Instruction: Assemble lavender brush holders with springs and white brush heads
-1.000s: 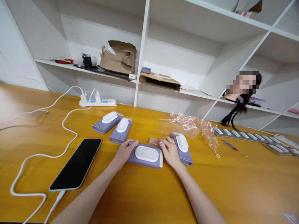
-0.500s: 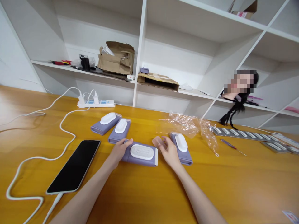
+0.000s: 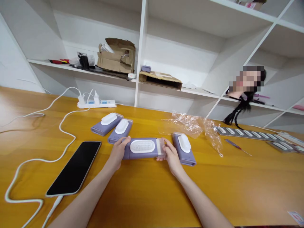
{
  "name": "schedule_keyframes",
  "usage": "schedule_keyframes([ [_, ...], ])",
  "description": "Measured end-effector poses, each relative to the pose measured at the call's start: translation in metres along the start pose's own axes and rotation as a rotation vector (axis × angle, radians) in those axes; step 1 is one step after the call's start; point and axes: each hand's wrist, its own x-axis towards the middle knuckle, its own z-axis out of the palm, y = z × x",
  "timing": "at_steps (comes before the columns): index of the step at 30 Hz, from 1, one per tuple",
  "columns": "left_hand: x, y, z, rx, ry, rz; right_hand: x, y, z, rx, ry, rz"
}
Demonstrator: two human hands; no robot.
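My left hand (image 3: 120,151) grips the left end of a flat purple device (image 3: 133,154) with a white oval piece on its upper face. At the device's right end, my right hand (image 3: 171,155) pinches a clear cap (image 3: 161,148), which sits over the pale end. Whether the cap is fully seated I cannot tell. Similar purple devices lie around it: one (image 3: 101,128) at the far left, another (image 3: 120,133) just behind my left hand, and a third (image 3: 185,150) right of my right hand. Each also carries a white oval piece.
On the left lies a black-screened phone (image 3: 74,169) with a white cable (image 3: 64,130) running to a power strip (image 3: 108,104). Crumpled clear plastic (image 3: 190,125), a small screwdriver (image 3: 234,145) and a strip of white pieces (image 3: 248,133) lie to the right. Shelves (image 3: 140,60) stand behind.
My right hand has brought the clear cap leftward onto the device's right end. The device has been raised slightly and tilted, still in my left hand.
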Motion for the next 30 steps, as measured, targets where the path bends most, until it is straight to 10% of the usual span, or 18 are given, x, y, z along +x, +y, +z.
schedule_keyframes([
  [30,-0.001,-0.007,0.005,0.036,-0.011,0.06,-0.001,0.011,0.002,-0.032,0.033,-0.081],
])
